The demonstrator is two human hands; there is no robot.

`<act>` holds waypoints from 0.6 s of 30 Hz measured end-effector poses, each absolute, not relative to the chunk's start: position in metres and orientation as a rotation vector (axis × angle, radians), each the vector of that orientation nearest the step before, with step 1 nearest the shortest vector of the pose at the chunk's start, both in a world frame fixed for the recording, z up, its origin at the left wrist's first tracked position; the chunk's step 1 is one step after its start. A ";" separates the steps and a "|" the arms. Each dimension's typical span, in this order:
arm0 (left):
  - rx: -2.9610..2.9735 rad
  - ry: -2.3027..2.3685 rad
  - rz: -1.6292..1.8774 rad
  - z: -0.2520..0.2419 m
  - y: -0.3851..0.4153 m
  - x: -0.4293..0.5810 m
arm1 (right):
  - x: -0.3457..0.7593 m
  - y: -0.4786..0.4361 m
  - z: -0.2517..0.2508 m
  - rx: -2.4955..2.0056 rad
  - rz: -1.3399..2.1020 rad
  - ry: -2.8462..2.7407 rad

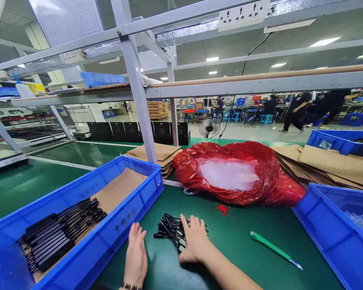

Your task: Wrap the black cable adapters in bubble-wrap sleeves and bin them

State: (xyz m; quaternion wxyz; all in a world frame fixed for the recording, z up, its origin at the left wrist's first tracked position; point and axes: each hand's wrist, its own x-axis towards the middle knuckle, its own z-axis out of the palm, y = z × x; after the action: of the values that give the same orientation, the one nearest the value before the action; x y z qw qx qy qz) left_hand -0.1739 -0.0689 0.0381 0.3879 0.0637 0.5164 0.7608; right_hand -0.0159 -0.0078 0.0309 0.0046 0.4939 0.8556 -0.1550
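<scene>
Right hand over a pile on the green desk (230, 245). The parts (170, 229), black and slender, with cable-like ends, lie loosely heaped near the middle of the desk's close edge. The right hand (195, 237) is the nearer: it rests on the right side of the pile, palm down, so that most of the visible parts lie to the left of its fingers. The pile is broadest from left to right; single parts cross, some running from far left to near right, others nearly level, so no one long axis holds for all. The right fingers are partly spread, the thumb set towards the near side; whether they grip any part cannot be told. The left hand (136, 253) stands apart, to the left of the pile and just beside the left bin (140, 205), its fingers extended and holding nothing.

In the left bin, similar black parts (53, 237) lie in a row on brown card (124, 187).

Writing: the left bin's near wall bears four dark characters, 中科世纪; fainter marks on its inner wall are illegible. A pale label (325, 144) on the far-right bin (314, 139) is too small to read. No lettering can be made out on the knife (270, 245) or the red bag (275, 181).
</scene>
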 end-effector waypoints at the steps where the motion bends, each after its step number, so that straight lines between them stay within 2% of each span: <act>1: 0.325 1.385 1.858 0.033 -0.078 -0.171 | -0.016 -0.007 0.034 1.569 -0.484 2.665; 5: 0.608 1.443 1.242 -0.009 -0.106 -0.139 | -0.008 -0.003 0.051 1.580 -0.641 2.669; 9: 0.901 1.423 1.134 -0.041 -0.109 -0.119 | 0.016 0.002 0.060 1.606 -1.026 2.714; 12: 1.094 1.517 1.058 -0.037 -0.102 -0.120 | 0.035 0.001 0.054 1.748 -1.305 2.692; 18: 1.503 1.793 0.762 0.010 -0.081 -0.139 | 0.046 -0.022 0.022 1.959 -1.958 2.555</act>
State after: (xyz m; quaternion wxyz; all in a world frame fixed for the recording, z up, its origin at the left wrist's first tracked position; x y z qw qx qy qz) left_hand -0.1388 -0.0811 0.0097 0.3340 0.5759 0.6867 0.2919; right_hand 0.0459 -0.0220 0.0225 -0.3080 0.4947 0.6451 -0.4943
